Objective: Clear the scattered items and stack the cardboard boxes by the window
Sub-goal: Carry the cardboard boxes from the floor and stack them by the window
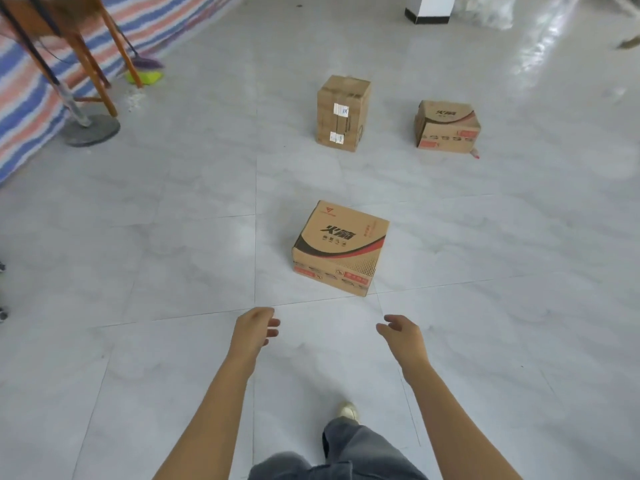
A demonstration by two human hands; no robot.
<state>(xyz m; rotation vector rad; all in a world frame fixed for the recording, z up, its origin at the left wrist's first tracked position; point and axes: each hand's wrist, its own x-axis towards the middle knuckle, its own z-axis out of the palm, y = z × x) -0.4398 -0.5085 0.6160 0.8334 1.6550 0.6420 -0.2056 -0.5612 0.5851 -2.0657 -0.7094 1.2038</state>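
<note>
Three cardboard boxes stand apart on the pale tiled floor. The nearest printed box (341, 245) lies just ahead of my hands. Farther back stands a tall plain box (343, 112) with white labels, and to its right a second printed box (447, 126), slightly crushed. My left hand (254, 329) and my right hand (401, 332) reach forward side by side, short of the nearest box, fingers loosely curled and holding nothing. Neither hand touches any box.
A wooden table's legs (104, 64) and a pole on a round grey base (91, 129) stand at the left before a striped tarp (31, 98). A broom with a green dustpan (145, 69) lies near them. A white pillar (433, 10) stands at the back. My foot (348, 410) steps forward.
</note>
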